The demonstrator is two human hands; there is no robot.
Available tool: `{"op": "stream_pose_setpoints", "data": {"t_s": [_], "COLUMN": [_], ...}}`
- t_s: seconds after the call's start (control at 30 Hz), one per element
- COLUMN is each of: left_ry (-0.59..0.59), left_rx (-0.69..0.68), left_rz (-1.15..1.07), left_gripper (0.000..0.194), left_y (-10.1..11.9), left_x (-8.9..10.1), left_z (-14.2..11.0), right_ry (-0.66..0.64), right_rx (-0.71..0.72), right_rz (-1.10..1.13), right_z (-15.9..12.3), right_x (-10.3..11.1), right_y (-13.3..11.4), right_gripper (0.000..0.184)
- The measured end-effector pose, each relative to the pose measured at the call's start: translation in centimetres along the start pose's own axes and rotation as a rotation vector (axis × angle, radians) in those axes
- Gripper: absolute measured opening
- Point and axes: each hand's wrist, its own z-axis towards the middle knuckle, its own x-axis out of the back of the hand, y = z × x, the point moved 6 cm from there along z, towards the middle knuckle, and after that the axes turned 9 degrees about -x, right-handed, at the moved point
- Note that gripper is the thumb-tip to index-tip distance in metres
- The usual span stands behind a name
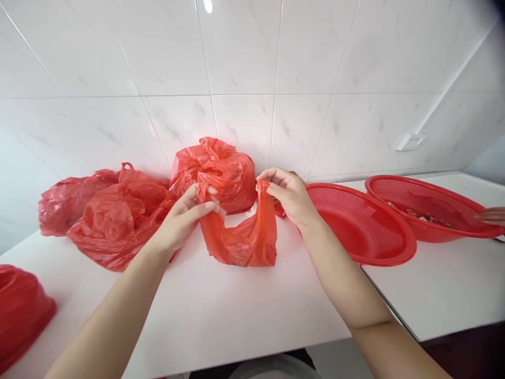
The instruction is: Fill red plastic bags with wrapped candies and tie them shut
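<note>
A red plastic carrier bag (244,245) hangs between my two hands, just above the white table. My left hand (189,210) is closed round its left handle. The right handle is pinched between the thumb and fingers of my right hand (286,192). The bag's mouth sags in a curve between the handles, and its lower part looks slack. Right behind it sits a full red plastic bag (221,168) against the tiled wall. Whatever that bag contains is hidden by the crumpled plastic.
More filled red bags (118,210) lie at the left, and another red bag (23,310) is at the near left edge. A red colander (394,252) stands on the right. Beyond it, a second red colander (430,231) holds small items, with another person's hand (491,216) at its rim.
</note>
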Motion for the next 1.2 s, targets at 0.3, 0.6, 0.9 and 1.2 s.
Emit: {"op": "stream_pose_setpoints", "data": {"t_s": [0.3, 0.6, 0.9, 1.2], "left_ry": [-0.4, -0.17, -0.249, -0.426], "left_rx": [0.36, 0.358, 0.316, 0.232], "left_rz": [0.237, 0.075, 0.082, 0.37], "left_gripper": [0.024, 0.037, 0.039, 0.011], "left_y": [-1.6, -2.6, -2.3, -1.2], "left_x": [-4.7, -2.4, -2.5, -2.3], "left_z": [0.3, 0.4, 0.2, -0.3], "right_ry": [-0.291, -0.224, -0.12, -0.328], "right_rx": [0.096, -0.036, 0.109, 0.055], "right_rz": [-0.403, -0.204, -0.399, -0.202], "right_z": [-0.1, -0.6, -1.1, -2.8], "right_x": [-6.0, -3.6, -4.3, -5.6], "right_y": [-1.4, 2.1, 1.6, 1.6], "right_gripper": [0.018, 0.006, 0.003, 0.022]}}
